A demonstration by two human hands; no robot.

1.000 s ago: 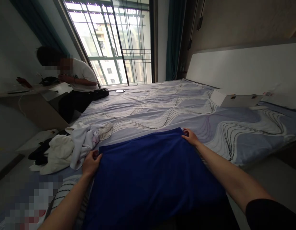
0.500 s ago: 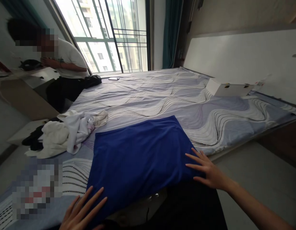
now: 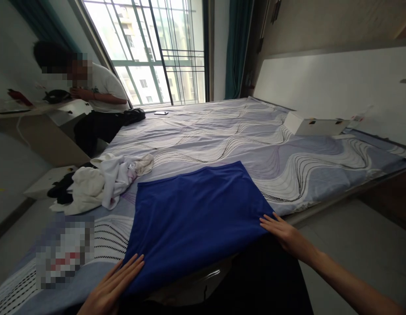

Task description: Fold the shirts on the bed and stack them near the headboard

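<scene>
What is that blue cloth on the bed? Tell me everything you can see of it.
The blue cloth is a plain, deep blue fabric, soft and smooth-looking, spread flat in a roughly square shape on the patterned bed cover. Its near edge hangs slightly over the bed's side. The left hand lies open at its near left corner, the right hand open at its near right corner. A pile of white clothes lies beside it, apart.

Two flat hands, left hand and right hand, rest on the near corners of a blue cloth spread on a bed
</scene>
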